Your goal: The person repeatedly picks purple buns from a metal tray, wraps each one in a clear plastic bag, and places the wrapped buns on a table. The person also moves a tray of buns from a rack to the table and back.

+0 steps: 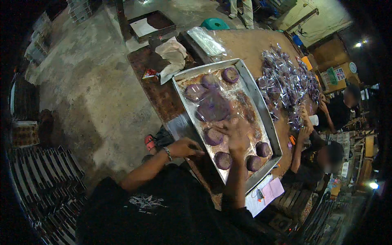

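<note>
Left hand (187, 148): fingers loosely curled, beside the tray (261, 106). Right hand (237, 134): blurred, grip cannot be told. Bagged purple bun (214, 107): just beyond right hand; hard pulling could split its wrapping. Sideways swing could dent the 2 loose buns (254, 163) nearer right

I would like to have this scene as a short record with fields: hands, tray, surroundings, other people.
Left hand: beside the tray's left edge, fingers bent; grip unclear
Right hand: blurred, over the tray; grip unclear
Tray: metal, rectangular, bearing several round purple cakes; clear plastic shows over part of them
Right of tray: heap of shiny clear-wrapped packages
Lower right corner: pink paper beside the tray
Other people: two at the right, hands near the heap
</note>
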The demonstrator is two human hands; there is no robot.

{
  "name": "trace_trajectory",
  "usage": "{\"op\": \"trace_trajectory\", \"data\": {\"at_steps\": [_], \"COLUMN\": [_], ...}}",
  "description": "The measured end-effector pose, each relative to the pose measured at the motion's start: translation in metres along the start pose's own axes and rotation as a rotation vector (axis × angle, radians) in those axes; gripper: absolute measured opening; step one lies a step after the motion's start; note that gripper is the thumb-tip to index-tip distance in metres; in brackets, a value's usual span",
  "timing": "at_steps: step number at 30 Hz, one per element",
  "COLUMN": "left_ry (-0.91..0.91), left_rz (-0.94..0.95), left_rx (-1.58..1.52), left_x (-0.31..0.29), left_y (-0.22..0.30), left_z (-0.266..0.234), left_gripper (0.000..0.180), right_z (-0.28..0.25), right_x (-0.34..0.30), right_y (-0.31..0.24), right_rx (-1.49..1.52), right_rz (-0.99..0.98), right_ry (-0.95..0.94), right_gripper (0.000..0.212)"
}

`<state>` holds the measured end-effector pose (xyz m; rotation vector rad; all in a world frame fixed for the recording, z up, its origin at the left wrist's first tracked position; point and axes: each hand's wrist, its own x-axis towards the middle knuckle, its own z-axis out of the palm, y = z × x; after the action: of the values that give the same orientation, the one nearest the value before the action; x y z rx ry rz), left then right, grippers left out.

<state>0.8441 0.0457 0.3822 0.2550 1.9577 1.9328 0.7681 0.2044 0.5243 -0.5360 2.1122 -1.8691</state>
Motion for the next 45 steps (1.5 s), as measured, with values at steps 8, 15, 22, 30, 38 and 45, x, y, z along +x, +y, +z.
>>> {"op": "trace_trajectory", "data": {"at_steps": [8, 15, 22, 30, 38, 45], "left_ry": [0.513, 0.454, 0.654, 0.466, 0.388, 0.549], "left_rz": [-0.576, -0.334, -0.254, -0.45, -0.464, -0.415], "left_rx": [0.37, 0.244, 0.706, 0.39, -0.816, -0.846], "left_x": [-0.022, -0.015, -0.012, 0.031, -0.019, -0.009], "left_y": [-0.083, -0.081, -0.082, -0.101, -0.076, -0.098], "left_z": [-0.012, -0.019, -0.015, -0.014, -0.034, -0.01], "left_gripper": [0.053, 0.024, 0.021, 0.042, 0.017, 0.019], "right_z": [-0.144, -0.122, -0.075, -0.113, -0.083, -0.024], "right_x": [0.091, 0.159, 0.272, 0.26, -0.012, -0.108], "right_y": [-0.009, 0.118, 0.191, 0.158, 0.096, 0.068], "right_rx": [0.565, -0.647, -1.636, -1.055, -0.616, -0.455], "right_rz": [-0.176, 0.22, -0.01, -0.056, -0.114, 0.094], "right_ry": [0.403, 0.153, -0.155, 0.398, 0.263, 0.188], "right_gripper": [0.052, 0.068, 0.074, 0.062, 0.058, 0.047]}}
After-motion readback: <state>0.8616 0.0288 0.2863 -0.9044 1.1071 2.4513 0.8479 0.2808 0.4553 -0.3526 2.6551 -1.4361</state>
